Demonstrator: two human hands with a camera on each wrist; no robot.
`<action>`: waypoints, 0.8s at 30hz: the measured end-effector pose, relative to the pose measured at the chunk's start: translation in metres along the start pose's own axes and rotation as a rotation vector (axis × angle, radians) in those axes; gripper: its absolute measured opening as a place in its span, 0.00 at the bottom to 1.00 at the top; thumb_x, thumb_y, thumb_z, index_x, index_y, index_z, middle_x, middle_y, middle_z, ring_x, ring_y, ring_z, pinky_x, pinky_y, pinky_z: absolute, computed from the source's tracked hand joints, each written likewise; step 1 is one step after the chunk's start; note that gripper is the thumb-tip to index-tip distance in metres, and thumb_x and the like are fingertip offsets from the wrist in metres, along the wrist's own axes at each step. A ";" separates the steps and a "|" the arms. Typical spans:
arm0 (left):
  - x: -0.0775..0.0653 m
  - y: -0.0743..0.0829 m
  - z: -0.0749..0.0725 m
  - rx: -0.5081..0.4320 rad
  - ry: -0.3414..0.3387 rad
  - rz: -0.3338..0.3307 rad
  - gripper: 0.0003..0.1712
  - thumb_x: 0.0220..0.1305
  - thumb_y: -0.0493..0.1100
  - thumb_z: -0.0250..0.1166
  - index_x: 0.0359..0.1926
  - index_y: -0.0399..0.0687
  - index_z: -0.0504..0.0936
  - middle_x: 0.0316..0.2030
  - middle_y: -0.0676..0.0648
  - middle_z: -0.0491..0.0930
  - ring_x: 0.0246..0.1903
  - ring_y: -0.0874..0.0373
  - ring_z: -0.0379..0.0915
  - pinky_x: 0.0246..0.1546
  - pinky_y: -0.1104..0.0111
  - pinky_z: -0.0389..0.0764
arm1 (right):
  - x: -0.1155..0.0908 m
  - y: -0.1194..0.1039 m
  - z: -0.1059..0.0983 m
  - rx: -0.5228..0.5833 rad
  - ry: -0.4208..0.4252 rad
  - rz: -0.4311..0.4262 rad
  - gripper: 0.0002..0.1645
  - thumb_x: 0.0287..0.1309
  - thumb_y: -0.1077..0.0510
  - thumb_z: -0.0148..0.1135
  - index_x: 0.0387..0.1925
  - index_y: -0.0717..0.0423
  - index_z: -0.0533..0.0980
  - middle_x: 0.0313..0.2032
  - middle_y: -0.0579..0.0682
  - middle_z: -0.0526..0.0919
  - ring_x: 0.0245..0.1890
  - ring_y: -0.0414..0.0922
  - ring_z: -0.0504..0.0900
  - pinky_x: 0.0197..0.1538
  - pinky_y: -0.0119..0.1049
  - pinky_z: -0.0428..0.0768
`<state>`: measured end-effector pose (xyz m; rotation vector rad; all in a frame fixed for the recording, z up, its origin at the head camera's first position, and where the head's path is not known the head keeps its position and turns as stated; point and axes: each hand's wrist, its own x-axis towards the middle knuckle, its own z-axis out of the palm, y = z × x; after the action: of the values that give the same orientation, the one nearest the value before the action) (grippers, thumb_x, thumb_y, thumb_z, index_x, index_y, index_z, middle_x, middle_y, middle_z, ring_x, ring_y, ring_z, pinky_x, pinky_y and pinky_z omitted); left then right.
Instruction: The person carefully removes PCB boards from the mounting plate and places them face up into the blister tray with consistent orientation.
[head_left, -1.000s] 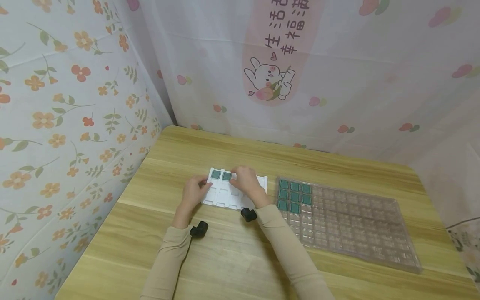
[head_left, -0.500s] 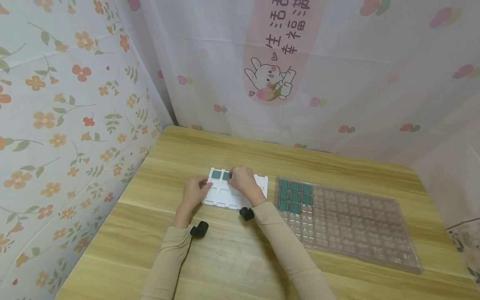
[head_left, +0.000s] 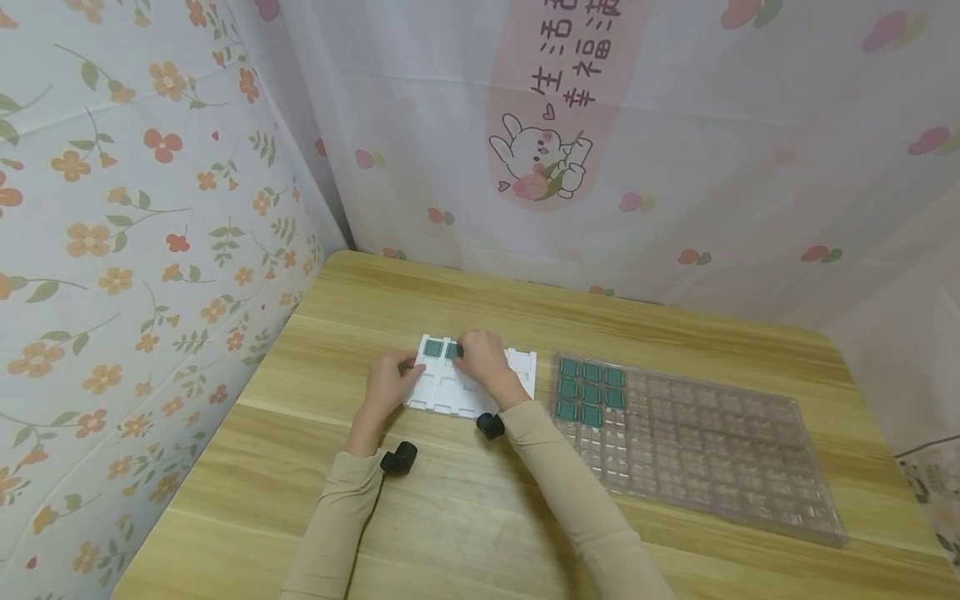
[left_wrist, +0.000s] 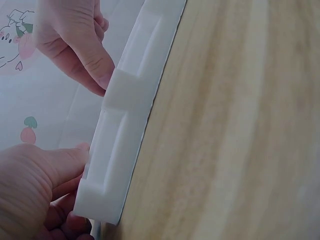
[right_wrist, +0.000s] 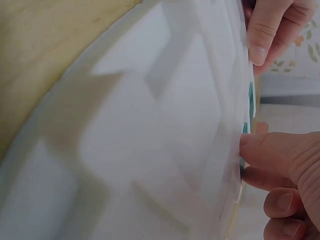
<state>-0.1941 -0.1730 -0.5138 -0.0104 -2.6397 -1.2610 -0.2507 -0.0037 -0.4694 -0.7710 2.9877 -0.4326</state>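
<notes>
A white plastic tray (head_left: 442, 392) with moulded pockets lies on the table, two green square chips visible in its far-left pockets: one at the corner (head_left: 432, 349) and a neighbour (head_left: 452, 351) partly covered by fingers. My left hand (head_left: 387, 385) grips the tray's left edge, thumb on top; the left wrist view shows the same hold on the tray rim (left_wrist: 107, 150). My right hand (head_left: 486, 364) is over the tray's far row, beside the second chip. In the right wrist view, its thumb and index finger (right_wrist: 272, 155) pinch a green sliver, apparently another chip, mostly hidden.
To the right lies a large clear plastic tray (head_left: 712, 450) with many small pockets; several green chips (head_left: 591, 394) fill its far-left corner. Black wrist cameras (head_left: 400, 458) sit on both wrists. Patterned curtains (head_left: 420, 125) hang behind the wooden table (head_left: 450, 517) and on the left.
My right hand has shifted slightly left and away from me over the white tray, covering more of the second chip. My left hand and both trays stay put.
</notes>
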 end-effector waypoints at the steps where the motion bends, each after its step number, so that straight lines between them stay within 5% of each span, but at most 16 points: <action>1: 0.000 0.000 0.000 0.000 0.000 -0.001 0.15 0.57 0.35 0.66 0.44 0.29 0.81 0.36 0.36 0.81 0.39 0.45 0.76 0.44 0.55 0.75 | 0.000 0.000 0.000 0.005 0.001 0.004 0.13 0.52 0.58 0.67 0.39 0.61 0.82 0.36 0.53 0.85 0.38 0.48 0.82 0.44 0.40 0.78; 12: 0.000 0.000 0.000 -0.001 0.004 -0.001 0.15 0.57 0.35 0.66 0.44 0.29 0.81 0.36 0.35 0.81 0.39 0.45 0.76 0.44 0.54 0.75 | 0.000 -0.001 0.000 0.006 0.003 0.016 0.10 0.52 0.59 0.67 0.35 0.61 0.82 0.32 0.51 0.85 0.33 0.46 0.81 0.41 0.40 0.77; 24: -0.001 0.000 0.000 -0.007 0.012 0.017 0.14 0.56 0.35 0.66 0.43 0.29 0.81 0.36 0.35 0.82 0.38 0.45 0.76 0.43 0.55 0.75 | 0.002 -0.001 -0.001 0.027 -0.015 0.030 0.13 0.52 0.58 0.67 0.39 0.61 0.82 0.37 0.53 0.85 0.39 0.48 0.81 0.46 0.41 0.76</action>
<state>-0.1936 -0.1732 -0.5142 -0.0264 -2.6197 -1.2614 -0.2524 -0.0052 -0.4683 -0.7227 2.9687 -0.4626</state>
